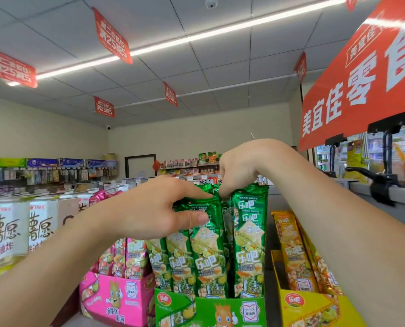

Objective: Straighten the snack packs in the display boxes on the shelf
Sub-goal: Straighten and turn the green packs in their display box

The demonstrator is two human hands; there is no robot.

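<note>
Tall green snack packs (248,241) stand upright in a green display box (211,310) at the middle of the shelf. My left hand (159,208) grips the tops of the left and front green packs (206,253), thumb in front and fingers over them. My right hand (239,171) reaches down from above and pinches the top edge of a green pack between the rows. A pink display box (116,298) with pink packs (128,258) stands to the left. A yellow display box (312,308) with leaning yellow packs (293,251) stands to the right.
White snack bags (10,234) fill the shelf at far left. A red store sign (362,76) on black clamps hangs at upper right above a counter edge (404,194). More shelves line the back wall (187,166).
</note>
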